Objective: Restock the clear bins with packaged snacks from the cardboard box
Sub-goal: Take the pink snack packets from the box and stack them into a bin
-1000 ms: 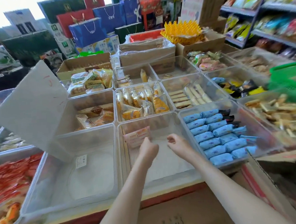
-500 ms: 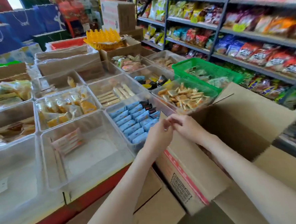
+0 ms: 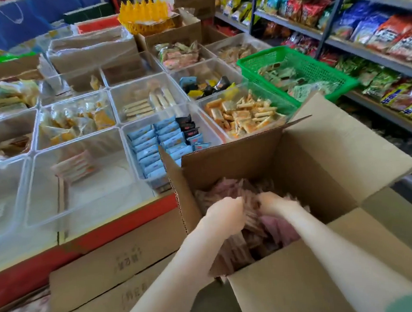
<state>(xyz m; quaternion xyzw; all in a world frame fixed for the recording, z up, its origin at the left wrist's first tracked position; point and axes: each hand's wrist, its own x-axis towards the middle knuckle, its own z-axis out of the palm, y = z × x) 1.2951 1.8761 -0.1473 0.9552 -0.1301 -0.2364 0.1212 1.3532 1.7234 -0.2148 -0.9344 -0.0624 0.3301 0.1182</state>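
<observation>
Curling down into the pile, the fingers of my left hand (image 3: 224, 215) and right hand (image 3: 276, 204) are buried among the pink and brown packaged snacks (image 3: 244, 250). The hands are side by side, close together, and with the blur I can't tell whether either has hold of a pack. All this is inside the open cardboard box (image 3: 321, 163), near right. Left of it, the near clear bin (image 3: 94, 203) holds only a few pink packs (image 3: 74, 167). The bin beside the box is lined with blue packs (image 3: 149, 147). Far right sits a green basket (image 3: 262, 56).
</observation>
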